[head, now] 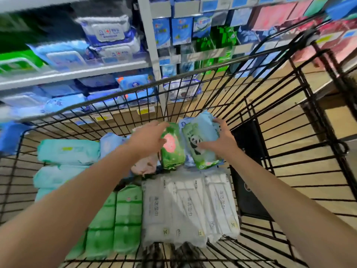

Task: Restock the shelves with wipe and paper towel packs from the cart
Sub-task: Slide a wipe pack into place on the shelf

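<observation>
Two hands reach into the black wire cart, each clamped on a wipe pack near the middle of its basket: the left hand grips a green pack with a pink label, and the right hand grips a pale green panda pack. The two packs stand upright, just beside each other. White wipe packs and green packs lie toward the cart's near end, mint packs by its left wall. Beyond its far rim, blurred shelves carry blue and white packs
</observation>
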